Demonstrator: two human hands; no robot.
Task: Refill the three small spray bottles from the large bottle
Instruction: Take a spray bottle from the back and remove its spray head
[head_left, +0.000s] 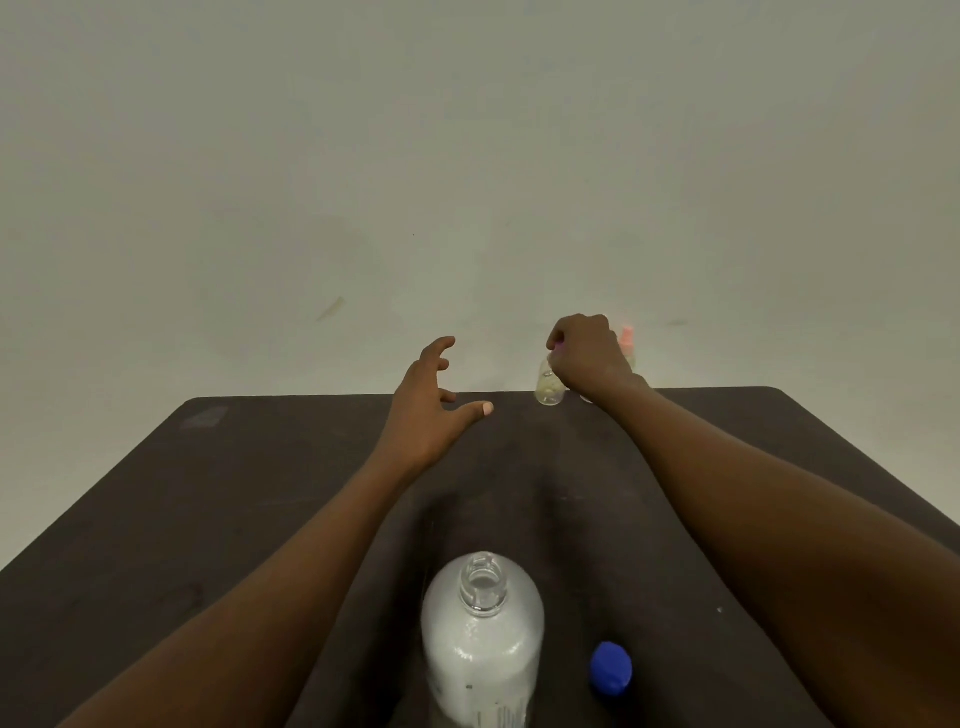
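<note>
Large bottle (480, 623) stands uncapped at the near edge of the surface (260, 493). Right hand (587, 353) grasps the top of a small spray bottle (549, 387) at the far edge. Left hand (431, 410) hovers released. Likely next: steady the body and unscrew the sprayer.

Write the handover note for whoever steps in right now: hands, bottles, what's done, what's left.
Right hand: grips the top of the small clear spray bottle at the table's far edge.
Left hand: open, empty, held beside it.
Pink-topped spray bottle: just behind the right hand. A third is not clearly visible.
Large bottle: upright at the near edge, uncapped; blue cap lies to its right.
Done: large bottle opened.
Left: filling the small bottles; their levels are unreadable.
</note>
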